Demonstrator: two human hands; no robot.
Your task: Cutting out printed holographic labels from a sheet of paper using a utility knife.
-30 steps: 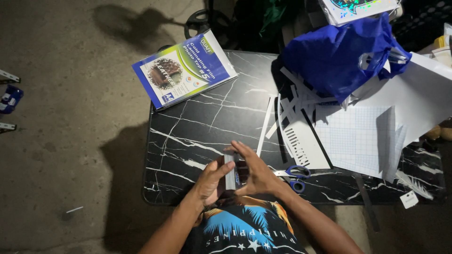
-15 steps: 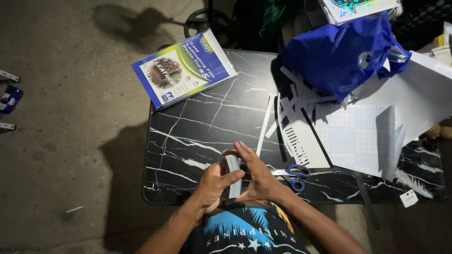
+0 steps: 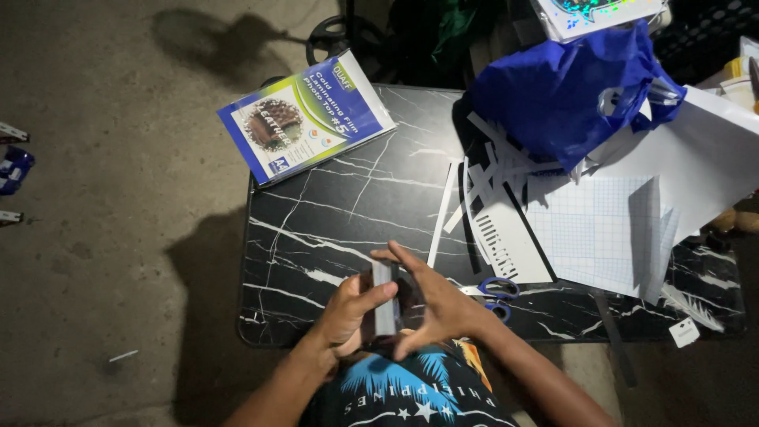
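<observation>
Both of my hands hold a narrow pale strip (image 3: 386,304) upright over the near edge of the black marble-patterned table (image 3: 332,229). My left hand (image 3: 349,310) pinches the strip from the left with thumb and fingers. On the right side, my right hand (image 3: 436,304) presses against it with fingers spread. A dark sheet between my palms is partly hidden.
Blue-handled scissors (image 3: 494,291) lie just right of my right hand. Cut white strips and sheets (image 3: 494,229), grid paper (image 3: 593,229) and a blue bag (image 3: 565,87) fill the table's right side. A blue and green film packet (image 3: 304,115) overhangs the far left corner. Bare concrete floor is left.
My hands have shifted slightly on the strip, which now stands straighter between them. Everything on the table stays where it was.
</observation>
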